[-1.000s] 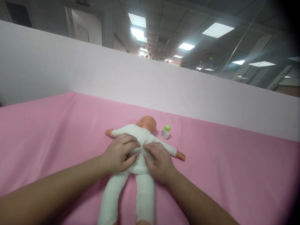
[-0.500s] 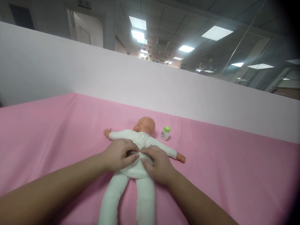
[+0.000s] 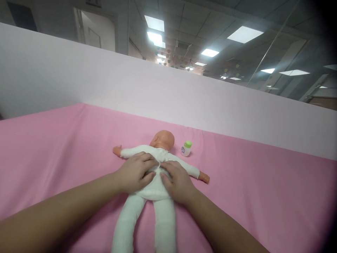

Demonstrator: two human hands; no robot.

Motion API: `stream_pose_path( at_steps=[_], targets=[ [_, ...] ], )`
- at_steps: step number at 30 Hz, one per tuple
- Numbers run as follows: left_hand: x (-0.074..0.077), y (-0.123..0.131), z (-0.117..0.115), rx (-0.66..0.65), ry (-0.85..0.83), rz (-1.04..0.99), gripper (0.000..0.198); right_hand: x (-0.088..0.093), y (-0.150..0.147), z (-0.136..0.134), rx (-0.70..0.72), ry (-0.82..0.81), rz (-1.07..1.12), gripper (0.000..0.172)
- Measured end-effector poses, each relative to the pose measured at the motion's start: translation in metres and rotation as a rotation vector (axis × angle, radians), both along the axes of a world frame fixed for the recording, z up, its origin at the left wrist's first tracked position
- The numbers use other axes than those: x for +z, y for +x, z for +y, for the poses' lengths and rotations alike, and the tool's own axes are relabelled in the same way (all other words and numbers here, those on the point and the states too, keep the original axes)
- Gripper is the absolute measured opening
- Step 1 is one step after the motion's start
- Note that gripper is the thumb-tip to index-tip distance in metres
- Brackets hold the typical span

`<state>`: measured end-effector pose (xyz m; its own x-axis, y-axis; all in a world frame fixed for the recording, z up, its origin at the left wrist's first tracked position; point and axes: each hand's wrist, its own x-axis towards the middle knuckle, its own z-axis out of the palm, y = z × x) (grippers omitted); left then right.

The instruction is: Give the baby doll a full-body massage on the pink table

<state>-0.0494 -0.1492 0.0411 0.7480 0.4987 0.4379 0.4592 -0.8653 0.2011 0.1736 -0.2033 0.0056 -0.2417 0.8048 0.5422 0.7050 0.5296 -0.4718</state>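
Note:
A baby doll [image 3: 154, 191] with a white cloth body and orange-brown head and hands lies stretched out on pink sheeting, its head pointing away from me. My left hand [image 3: 135, 173] rests on the left side of its torso, fingers extended and thumb apart. On the other side of the torso lies my right hand [image 3: 179, 181], also with fingers extended and thumb apart. The fingertips of both hands nearly meet at the middle, where a small ridge of white cloth shows between them. The palms' undersides are hidden.
A small white bottle with a green cap [image 3: 186, 149] stands just right of the doll's head. Pink sheeting [image 3: 252, 186] covers the surface. A white panel [image 3: 168, 93] rises along the back, with glass and ceiling lights above it.
My fingers have spread slightly outward and flattened on the doll's torso. Its arms have shifted outward a little, and a cloth ridge now shows between my fingertips.

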Motion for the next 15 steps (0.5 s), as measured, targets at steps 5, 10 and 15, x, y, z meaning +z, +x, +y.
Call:
stream_pose_path(
  at_steps=[5,10,15],
  targets=[
    [0.0017,0.0009,0.0006,0.021,-0.02,0.034,0.026,0.0015,0.0011,0.0004,0.018,-0.036,-0.03,0.031],
    [-0.0031,-0.0003,0.0008,0.022,0.028,-0.019,0.031,0.0001,0.002,-0.0008,0.027,0.016,0.002,0.031],
    [-0.0051,0.0001,-0.0006,0.024,0.093,-0.027,0.047,-0.0034,0.0009,-0.0008,-0.024,0.103,0.021,0.04]
  ],
)
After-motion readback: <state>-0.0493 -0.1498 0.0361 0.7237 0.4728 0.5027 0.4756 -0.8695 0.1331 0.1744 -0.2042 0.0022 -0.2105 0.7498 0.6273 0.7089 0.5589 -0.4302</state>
